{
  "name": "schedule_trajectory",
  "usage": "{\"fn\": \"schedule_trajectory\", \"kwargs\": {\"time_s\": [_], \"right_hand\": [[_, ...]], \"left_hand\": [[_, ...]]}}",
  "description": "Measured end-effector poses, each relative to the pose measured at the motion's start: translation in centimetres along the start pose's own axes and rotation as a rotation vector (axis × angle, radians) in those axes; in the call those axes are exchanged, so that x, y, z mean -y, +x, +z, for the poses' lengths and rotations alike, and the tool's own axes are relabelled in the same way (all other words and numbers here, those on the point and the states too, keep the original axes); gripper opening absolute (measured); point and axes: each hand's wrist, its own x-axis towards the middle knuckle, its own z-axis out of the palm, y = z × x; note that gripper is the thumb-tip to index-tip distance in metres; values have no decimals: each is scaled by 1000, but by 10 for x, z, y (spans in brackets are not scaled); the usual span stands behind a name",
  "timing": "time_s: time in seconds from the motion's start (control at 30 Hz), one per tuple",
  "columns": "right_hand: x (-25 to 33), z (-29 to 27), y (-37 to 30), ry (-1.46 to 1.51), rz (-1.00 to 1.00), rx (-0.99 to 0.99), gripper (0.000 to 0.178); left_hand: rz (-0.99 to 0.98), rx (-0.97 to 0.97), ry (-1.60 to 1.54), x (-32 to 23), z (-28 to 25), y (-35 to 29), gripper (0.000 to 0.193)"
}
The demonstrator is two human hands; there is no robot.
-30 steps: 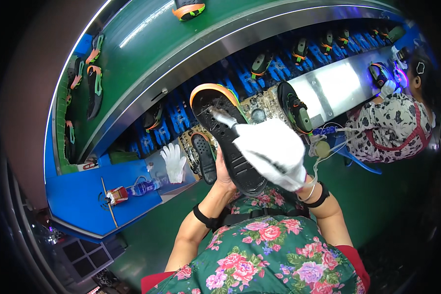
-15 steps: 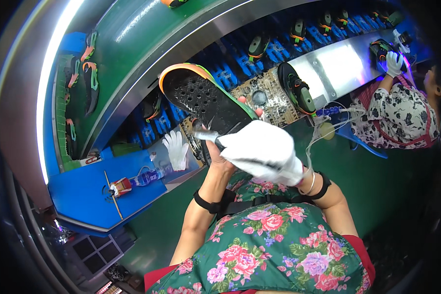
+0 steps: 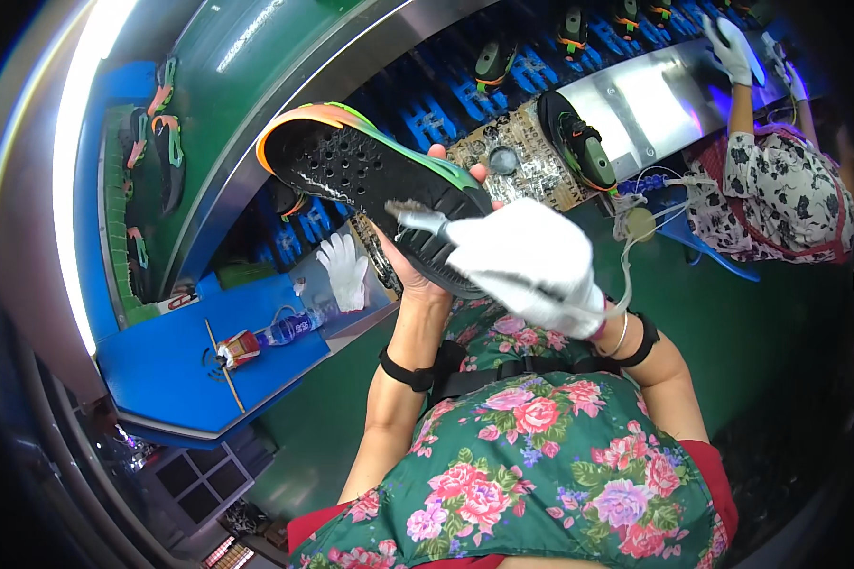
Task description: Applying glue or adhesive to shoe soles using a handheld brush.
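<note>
My bare left hand (image 3: 409, 269) grips a black shoe sole (image 3: 337, 175) with an orange-to-green rim, its thumb side at one edge and fingertips showing past the other. The holed, hollow face of the sole is turned up toward me and tilted. My right hand (image 3: 527, 251), in a white glove, is closed around a small brush (image 3: 417, 216). The bristles are over the middle of the sole, at or very near its inner face. Most of the brush handle is hidden by the glove. A clear tube (image 3: 626, 270) runs by my right wrist.
A shoe (image 3: 574, 142) rests by a stained work board (image 3: 508, 156) holding a small round dish. Several shoes ride a blue-slatted conveyor (image 3: 427, 109). A spare white glove (image 3: 343, 270) and a bottle (image 3: 289, 327) are at left. A co-worker's gloved hand (image 3: 731, 52) is at far right.
The sole has shifted left and tilted more, and its hollow inside shows more. My right hand and brush have moved slightly along it. The co-worker's hands have moved up, away from the shoe.
</note>
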Motion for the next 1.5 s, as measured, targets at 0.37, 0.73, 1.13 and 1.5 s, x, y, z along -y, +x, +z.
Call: {"fn": "schedule_trajectory", "kwargs": {"time_s": [0.37, 0.73, 1.13, 1.5], "right_hand": [[14, 6, -18, -97, -135, 10, 24], [9, 3, -29, -51, -136, 3, 25], [8, -2, -40, 84, -76, 113, 22], [9, -6, -47, 111, -120, 225, 28]], "left_hand": [[-8, 23, 60, -9, 0, -12, 85], [75, 139, 66, -4, -5, -5, 94], [-141, 125, 28, -9, -11, -1, 104], [-376, 113, 252, -25, -11, -4, 101]]}}
